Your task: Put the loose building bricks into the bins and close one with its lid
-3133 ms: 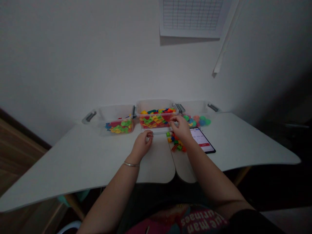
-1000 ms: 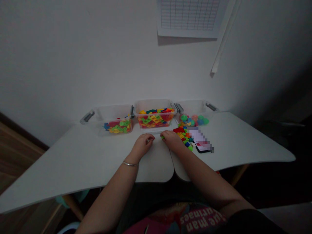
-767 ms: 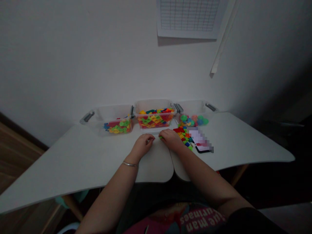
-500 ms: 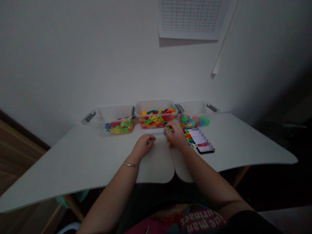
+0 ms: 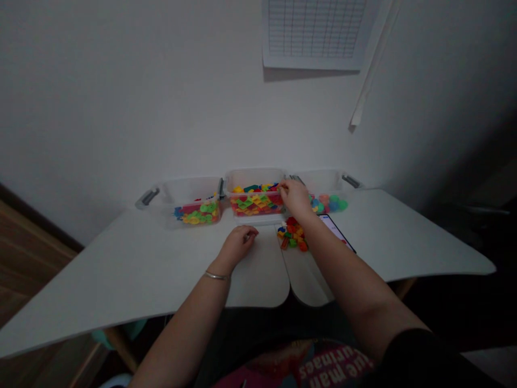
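Observation:
My right hand is at the right end of the middle clear plastic bin, its fingers pinched at the rim. Whatever is between those fingertips is too small to make out. Colourful toy building pieces fill the lower part of that bin. Below my right wrist lies a loose pile of small building pieces in red, orange, green and blue. My left hand rests on the white table left of the pile, fingers curled in. Its palm side is hidden, so I cannot make out what it holds.
A left clear bin holds green, yellow and red pieces. The right clear bin has round translucent pieces. A phone lies partly under my right forearm. The white table has a seam near the middle.
My right hand has moved up and forward from the loose pile to the middle bin's rim, uncovering more of the pile. Its forearm now covers part of the phone. My left hand stays put.

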The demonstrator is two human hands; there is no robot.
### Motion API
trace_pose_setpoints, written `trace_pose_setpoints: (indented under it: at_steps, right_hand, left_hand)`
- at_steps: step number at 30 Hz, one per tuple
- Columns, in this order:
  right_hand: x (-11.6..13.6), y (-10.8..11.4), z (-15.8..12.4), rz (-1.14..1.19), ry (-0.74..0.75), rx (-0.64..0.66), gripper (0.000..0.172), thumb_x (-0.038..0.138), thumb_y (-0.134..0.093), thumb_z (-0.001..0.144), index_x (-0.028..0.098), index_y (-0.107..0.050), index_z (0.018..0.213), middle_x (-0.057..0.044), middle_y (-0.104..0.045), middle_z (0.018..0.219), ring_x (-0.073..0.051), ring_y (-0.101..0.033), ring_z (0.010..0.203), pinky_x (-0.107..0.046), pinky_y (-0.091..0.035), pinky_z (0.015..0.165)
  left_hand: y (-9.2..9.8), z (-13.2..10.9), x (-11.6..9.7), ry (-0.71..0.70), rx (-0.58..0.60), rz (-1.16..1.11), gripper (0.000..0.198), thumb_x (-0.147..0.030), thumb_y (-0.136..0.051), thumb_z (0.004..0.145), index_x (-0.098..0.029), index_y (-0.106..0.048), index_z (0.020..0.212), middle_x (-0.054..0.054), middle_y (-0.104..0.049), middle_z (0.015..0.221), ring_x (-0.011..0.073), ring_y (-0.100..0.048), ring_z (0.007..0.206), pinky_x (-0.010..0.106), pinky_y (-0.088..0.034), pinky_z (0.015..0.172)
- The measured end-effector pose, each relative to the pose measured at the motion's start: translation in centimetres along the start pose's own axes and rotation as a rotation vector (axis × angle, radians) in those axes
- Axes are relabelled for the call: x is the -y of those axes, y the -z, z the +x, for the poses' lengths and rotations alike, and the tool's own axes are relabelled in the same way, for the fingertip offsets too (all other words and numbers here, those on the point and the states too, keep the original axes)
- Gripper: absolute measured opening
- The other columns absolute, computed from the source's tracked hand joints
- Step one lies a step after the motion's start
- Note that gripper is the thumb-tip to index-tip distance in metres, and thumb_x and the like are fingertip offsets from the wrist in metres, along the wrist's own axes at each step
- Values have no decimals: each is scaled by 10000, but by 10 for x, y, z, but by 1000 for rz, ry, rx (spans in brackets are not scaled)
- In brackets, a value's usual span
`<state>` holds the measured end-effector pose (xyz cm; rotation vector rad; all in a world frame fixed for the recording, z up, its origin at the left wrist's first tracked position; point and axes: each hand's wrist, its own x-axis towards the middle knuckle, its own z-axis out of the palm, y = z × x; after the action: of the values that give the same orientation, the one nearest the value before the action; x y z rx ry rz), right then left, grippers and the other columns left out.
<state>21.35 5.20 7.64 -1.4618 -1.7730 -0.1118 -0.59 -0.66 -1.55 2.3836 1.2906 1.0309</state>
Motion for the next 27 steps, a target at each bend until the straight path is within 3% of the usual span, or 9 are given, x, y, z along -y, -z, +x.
trace_pose_setpoints:
  at_steps: [4, 7, 10, 13, 18, 20, 23, 25, 27]
  right_hand:
    - [5, -1, -4, -131, 83, 123, 310, 306, -432, 942, 166, -708, 948, -117, -712, 990, -255, -609, 974, -424, -391, 970]
    - [4, -3, -11, -121, 180, 154, 302, 333, -455, 941, 169, -679, 1060, -119, -691, 1096, -272, -577, 1090, -491, -296, 1073]
    - [-3, -8, -19, -76, 235, 113, 360, 298, -523, 895, 148, -601, 1213, -139, -620, 1258, -289, -507, 1219, -521, -238, 1122]
    - [-7, -8, -31, 4, 259, 37, 408, 255, -537, 858, 149, -570, 1251, -130, -563, 1347, -281, -464, 1277, -495, -266, 1124]
    - [-2, 7, -52, 85, 220, -59, 308, 231, -484, 870, 180, -621, 1142, -94, -631, 1242, -255, -526, 1186, -436, -352, 1056]
    - [3, 14, -58, 30, 169, 2, 272, 250, -467, 889, 177, -644, 1083, -95, -669, 1156, -252, -568, 1099, -401, -394, 989]
    - [8, 19, -69, -152, 108, 227, 267, 318, -527, 871, 167, -673, 1036, -105, -706, 1033, -266, -594, 992, -381, -413, 898]
    - [9, 18, -78, -259, 106, 351, 278, 344, -584, 837, 171, -685, 1029, -108, -711, 1008, -271, -585, 990, -378, -397, 890]
    - [10, 14, -88, -325, 115, 390, 278, 329, -607, 818, 170, -689, 1031, -113, -710, 1008, -268, -571, 1007, -378, -373, 917]
  left_hand:
    - [1, 0, -2, 3, -3, -7, 159, -135, -528, 823, -182, -657, 902, 44, -680, 860, 187, -616, 852, 331, -500, 808]
    - [1, 0, -2, 0, 2, -9, 159, -127, -526, 822, -180, -657, 895, 44, -680, 855, 186, -614, 845, 331, -500, 804]
    - [1, 0, -1, -4, 6, -5, 160, -117, -524, 823, -178, -657, 889, 44, -680, 848, 183, -612, 829, 332, -501, 801]
    - [0, 0, 0, 2, 7, -4, 162, -118, -526, 823, -179, -659, 892, 46, -684, 865, 182, -616, 837, 334, -502, 811]
    - [-1, 0, 1, 11, 15, 1, 185, -103, -525, 807, -183, -663, 901, 47, -692, 887, 185, -625, 862, 338, -507, 828]
    - [-1, 0, 0, 1, 13, 0, 190, -101, -523, 809, -184, -662, 908, 45, -692, 894, 183, -627, 872, 339, -507, 839]
    - [0, 0, -1, -1, 10, -1, 177, -114, -523, 820, -183, -662, 905, 47, -694, 903, 182, -630, 875, 344, -507, 850]
    - [0, 0, -2, 8, 10, -2, 166, -124, -527, 823, -181, -663, 898, 51, -695, 903, 185, -632, 878, 346, -507, 855]
    - [1, -1, -2, 17, 6, -2, 156, -135, -532, 823, -180, -663, 897, 54, -695, 907, 188, -633, 888, 348, -507, 862]
